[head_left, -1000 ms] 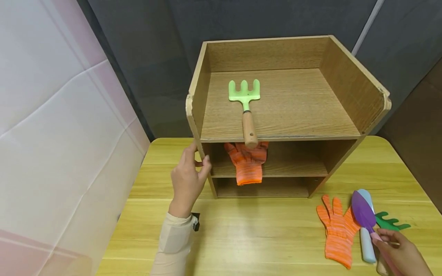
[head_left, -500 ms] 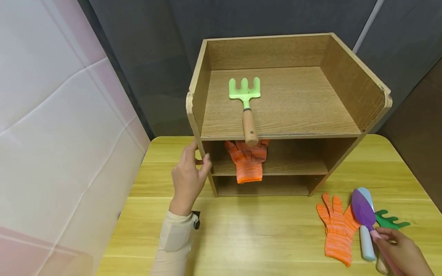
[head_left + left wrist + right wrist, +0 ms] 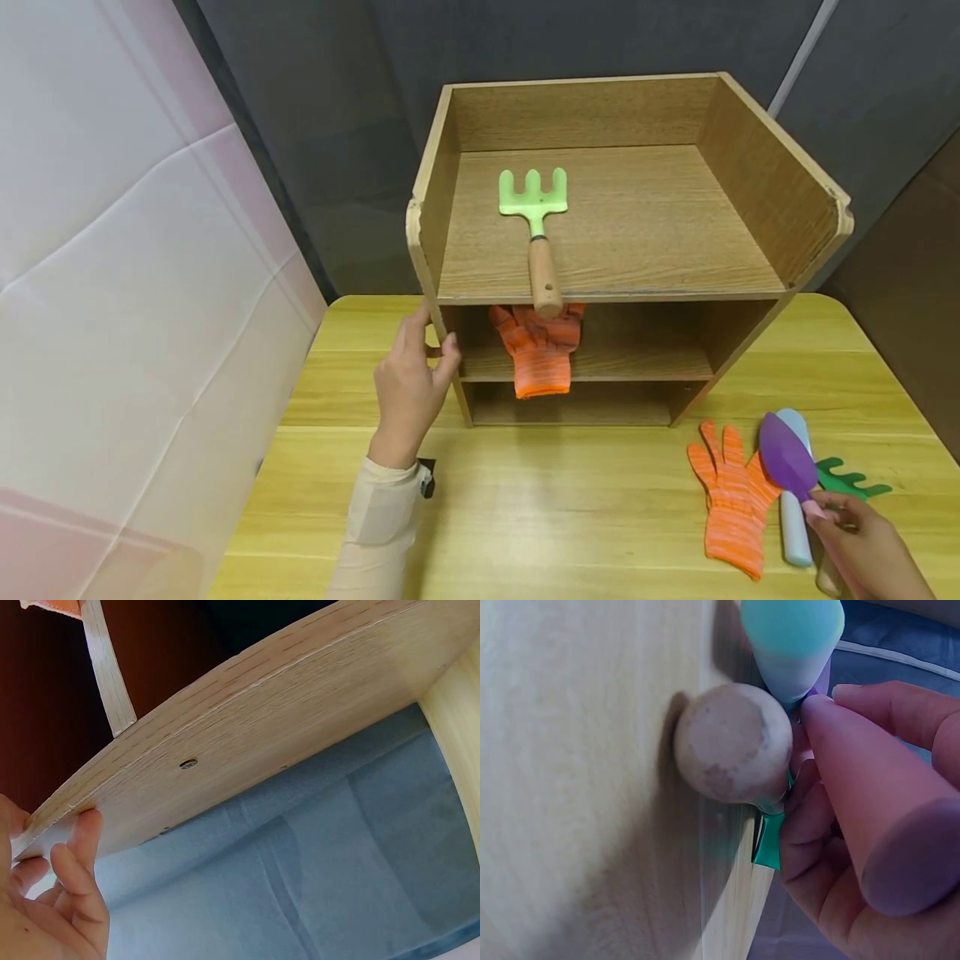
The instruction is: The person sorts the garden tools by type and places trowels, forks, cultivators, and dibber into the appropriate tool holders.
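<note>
My left hand (image 3: 411, 387) pinches the front edge of the left side panel of a wooden shelf unit (image 3: 607, 225), with fingers outside the panel. At the lower right, my right hand (image 3: 870, 542) grips a purple trowel (image 3: 786, 454) by its pink handle (image 3: 877, 795). The trowel lies over a light-blue-handled tool (image 3: 797, 529), whose blade is mostly hidden. Beside these are a green rake (image 3: 847, 479) with a wooden handle end (image 3: 731, 742) and an orange glove (image 3: 735, 508). The trowel overlaps the glove's edge.
A light-green hand fork (image 3: 536, 208) lies on the top shelf, its wooden handle jutting past the front edge. Another orange glove (image 3: 542, 358) hangs partly out of the middle shelf. The unit stands on a yellow wooden table (image 3: 555, 508); a white wall (image 3: 135, 250) is at left.
The purple trowel and my right hand have shifted slightly to the left. My left hand stays on the side panel.
</note>
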### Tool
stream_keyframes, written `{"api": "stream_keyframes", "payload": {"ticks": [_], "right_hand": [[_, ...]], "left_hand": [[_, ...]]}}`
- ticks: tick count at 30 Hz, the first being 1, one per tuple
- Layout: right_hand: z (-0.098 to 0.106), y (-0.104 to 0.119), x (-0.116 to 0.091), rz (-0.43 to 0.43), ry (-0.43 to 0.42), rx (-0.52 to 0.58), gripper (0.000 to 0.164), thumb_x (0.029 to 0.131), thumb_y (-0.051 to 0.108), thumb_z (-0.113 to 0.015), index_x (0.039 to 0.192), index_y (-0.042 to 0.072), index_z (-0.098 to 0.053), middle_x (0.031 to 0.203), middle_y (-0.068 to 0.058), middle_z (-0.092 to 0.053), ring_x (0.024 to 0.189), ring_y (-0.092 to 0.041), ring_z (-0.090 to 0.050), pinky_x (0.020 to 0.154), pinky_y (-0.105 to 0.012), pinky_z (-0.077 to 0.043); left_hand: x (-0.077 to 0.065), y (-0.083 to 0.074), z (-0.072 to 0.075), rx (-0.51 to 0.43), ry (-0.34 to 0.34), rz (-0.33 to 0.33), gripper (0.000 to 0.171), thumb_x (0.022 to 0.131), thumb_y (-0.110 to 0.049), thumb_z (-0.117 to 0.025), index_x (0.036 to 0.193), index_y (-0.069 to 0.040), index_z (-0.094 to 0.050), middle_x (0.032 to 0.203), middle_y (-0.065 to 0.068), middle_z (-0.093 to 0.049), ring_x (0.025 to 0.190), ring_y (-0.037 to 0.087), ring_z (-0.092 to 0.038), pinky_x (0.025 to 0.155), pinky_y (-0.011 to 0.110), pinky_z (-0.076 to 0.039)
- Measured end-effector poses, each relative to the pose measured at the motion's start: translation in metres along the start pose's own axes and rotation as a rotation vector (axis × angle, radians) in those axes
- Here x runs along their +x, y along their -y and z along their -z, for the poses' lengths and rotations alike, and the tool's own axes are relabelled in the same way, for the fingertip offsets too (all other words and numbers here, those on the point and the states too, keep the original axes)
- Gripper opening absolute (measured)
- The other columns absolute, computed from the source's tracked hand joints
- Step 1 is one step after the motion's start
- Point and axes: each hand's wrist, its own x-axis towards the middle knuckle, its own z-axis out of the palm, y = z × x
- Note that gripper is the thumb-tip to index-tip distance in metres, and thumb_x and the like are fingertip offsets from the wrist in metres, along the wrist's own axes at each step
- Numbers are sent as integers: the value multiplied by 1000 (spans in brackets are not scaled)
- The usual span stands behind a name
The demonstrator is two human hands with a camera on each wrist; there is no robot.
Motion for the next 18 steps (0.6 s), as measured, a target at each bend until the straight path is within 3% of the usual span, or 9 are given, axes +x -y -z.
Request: {"api": "stream_keyframes", "payload": {"ticks": [10,15,18], "right_hand": [[-3,-2,-1,1,-52,30,95,86,71,-41,142,-5,-35,122,-30,-56,106,-41,-58,69,-33,-51],[-1,3,-8,6,-35,53,95,86,72,-41,144,-3,-33,128,-31,-52,109,-41,-56,69,-32,-52],[-1,8,-12,13,-28,61,94,87,71,-41,145,-2,-33,127,-28,-54,106,-34,-58,69,-30,-51]], "left_hand": [[0,-1,1,1,9,9,36,87,-13,-58,121,-4,-50,96,15,-65,60,24,-66,40,36,-46],[0,-1,0,0,-1,3,37,85,-12,-60,120,-3,-50,97,15,-65,60,24,-66,40,36,-47],[0,0,0,-8,-10,-5,38,84,-11,-61,120,-2,-50,96,16,-65,59,24,-66,40,36,-47]]}}
